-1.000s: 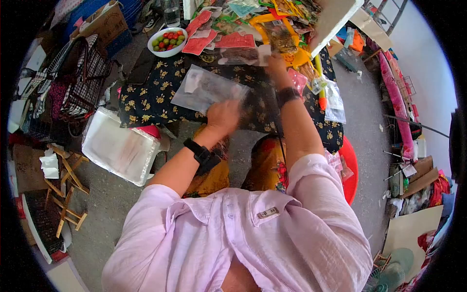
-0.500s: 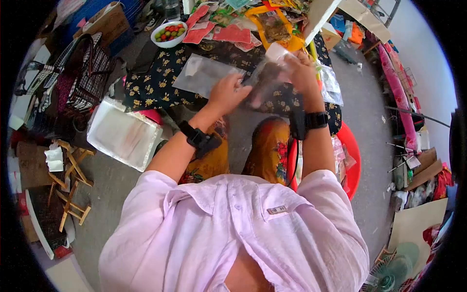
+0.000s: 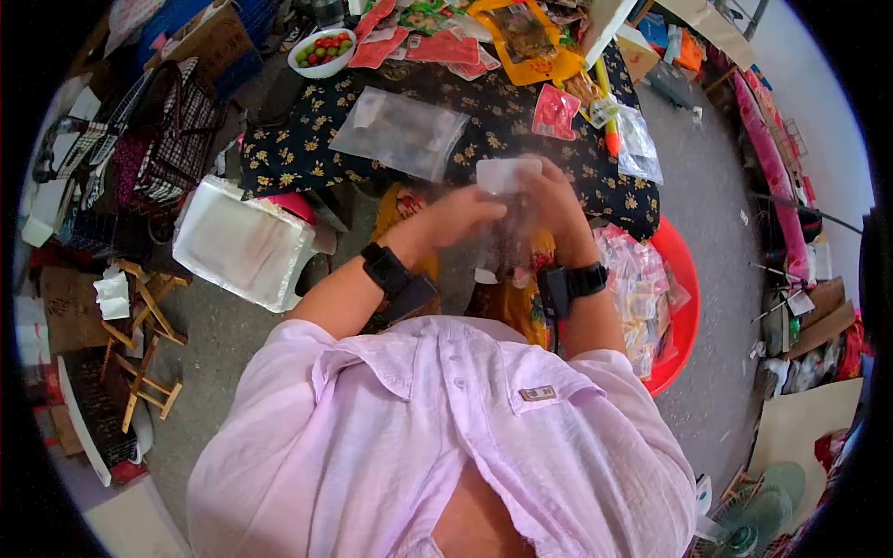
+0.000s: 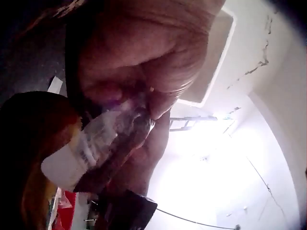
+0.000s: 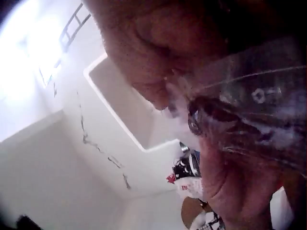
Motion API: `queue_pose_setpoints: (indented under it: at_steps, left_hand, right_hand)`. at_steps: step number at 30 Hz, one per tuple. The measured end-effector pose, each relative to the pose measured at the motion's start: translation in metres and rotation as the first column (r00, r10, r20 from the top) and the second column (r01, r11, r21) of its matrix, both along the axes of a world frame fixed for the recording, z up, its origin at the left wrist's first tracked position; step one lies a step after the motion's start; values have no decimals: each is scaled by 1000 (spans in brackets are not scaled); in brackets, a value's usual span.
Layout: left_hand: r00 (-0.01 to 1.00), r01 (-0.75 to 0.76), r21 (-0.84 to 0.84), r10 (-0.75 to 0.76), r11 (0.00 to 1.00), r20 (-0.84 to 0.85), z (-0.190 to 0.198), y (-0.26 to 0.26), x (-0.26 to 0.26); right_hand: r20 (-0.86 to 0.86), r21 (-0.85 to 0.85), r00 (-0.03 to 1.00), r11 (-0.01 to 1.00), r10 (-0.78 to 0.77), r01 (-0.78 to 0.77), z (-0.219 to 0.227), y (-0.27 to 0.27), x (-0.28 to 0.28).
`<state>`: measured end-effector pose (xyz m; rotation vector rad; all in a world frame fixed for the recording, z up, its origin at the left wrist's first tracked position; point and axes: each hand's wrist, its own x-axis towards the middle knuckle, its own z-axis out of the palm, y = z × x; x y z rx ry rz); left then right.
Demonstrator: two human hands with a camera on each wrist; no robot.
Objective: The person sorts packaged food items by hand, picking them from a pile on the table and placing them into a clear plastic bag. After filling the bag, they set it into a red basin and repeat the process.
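Over the lap, just off the table's near edge, both hands hold a clear packet (image 3: 498,232) with a white top and dark contents, blurred in the head view. The right hand (image 3: 556,206) grips its upper right side; the left hand (image 3: 456,219) pinches it from the left. In the left wrist view the packet (image 4: 103,139) hangs from the fingers, its white end low. The right wrist view shows the clear film (image 5: 249,105) between thumb and fingers. A flat clear bag (image 3: 400,132) lies on the flowered tablecloth (image 3: 307,149).
Red packets (image 3: 445,48), a yellow packet (image 3: 523,42) and a bowl of small fruits (image 3: 322,53) are along the table's far side. A pink packet (image 3: 555,112) lies nearer. A red basin (image 3: 686,312) of packets stands right, a foam box (image 3: 244,244) left.
The right hand has drawn the packet from the pile toward the body, over the lap. The left hand has left the flat clear bag and come to the packet.
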<state>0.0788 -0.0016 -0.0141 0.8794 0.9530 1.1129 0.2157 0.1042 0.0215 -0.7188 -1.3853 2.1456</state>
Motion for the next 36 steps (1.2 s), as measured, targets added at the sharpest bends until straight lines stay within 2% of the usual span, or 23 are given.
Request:
queue_pose_setpoints:
  at_steps: [1, 3, 4, 5, 6, 7, 8, 11, 12, 13, 14, 15, 16, 17, 18, 21, 25, 26, 28, 31, 36]
  left_hand:
    - [999, -15, -12, 15, 1000, 41, 0, -1, 2]
    - [989, -137, 216, 145, 967, -18, -29, 14, -5]
    - [979, -204, 218, 192, 955, 75, -30, 17, -7]
    - [958, -268, 217, 235, 939, 167, -31, 19, -8]
    - [895, -318, 91, 267, 944, 358, -14, 17, -9]
    - [791, -339, -42, 309, 940, 528, -5, 16, -9]
    - [857, -341, 23, 301, 940, 418, -7, 17, -10]
    - [762, -426, -149, 443, 892, 472, 11, 14, 10]
    - [852, -449, -63, 448, 891, 271, 11, 14, 8]
    - [892, -450, 26, 449, 892, 56, 10, 14, 1]
    - [880, -432, 112, 445, 895, -164, 9, 12, -4]
    - [772, -452, 181, 485, 873, -410, 14, 8, -9]
    - [602, -452, 253, 501, 856, -622, 24, 2, -14]
    - [381, -430, 323, 494, 843, -781, 30, -1, -19]
    - [66, -343, 553, 607, 759, -792, 25, 2, -25]
    - [-172, -251, 543, 515, 802, -840, 21, 8, -39]
    - [-139, -327, 362, 335, 873, -932, 14, 22, -49]
    - [-99, -339, 358, 346, 870, -933, 11, 24, -52]
    - [-20, -363, 347, 365, 865, -931, 11, 25, -56]
    - [-18, -364, 416, 440, 834, -898, 10, 24, -56]
    - [-146, -261, 506, 484, 822, -863, 8, 23, -51]
  right_hand:
    - [-43, -86, 999, 996, -32, 28, -7, -2, 6]
    - [-67, 5, 997, 999, 43, -43, -36, -1, 28]
    - [-77, 52, 994, 995, 84, -80, -41, -6, 35]
    - [-114, -72, 990, 993, 88, -96, -43, -13, 43]
    - [-151, -194, 985, 974, 86, -115, -38, -24, 50]
    - [-189, -312, 979, 940, 79, -136, -36, -31, 54]
    - [-223, -300, 974, 949, 27, -95, -41, -34, 51]
    - [-203, -244, 948, 951, -244, 193, -46, -40, 36]
    - [-181, -218, 943, 946, -281, 240, -45, -39, 35]
    - [-159, -191, 935, 939, -318, 287, -41, -38, 34]
    - [-138, -165, 925, 929, -354, 331, -40, -37, 33]
    - [-147, -156, 922, 929, -357, 335, -40, -32, 35]
    - [-157, -148, 920, 929, -360, 339, -42, -26, 39]
    - [-167, -139, 917, 929, -364, 343, -42, -20, 41]
    - [-162, -113, 908, 922, -385, 371, -42, -17, 40]
    - [-161, -67, 900, 914, -405, 399, -44, -9, 34]
    - [-55, 12, 948, 949, -314, 315, -46, -5, 28]
    - [-121, -47, 947, 955, -298, 294, -54, -2, 26]
    - [-90, -44, 949, 953, -303, 300, -50, -3, 19]
    - [-57, -59, 965, 966, -257, 254, -38, -8, 12]
    - [-64, -64, 990, 990, -127, 123, -38, -5, 5]
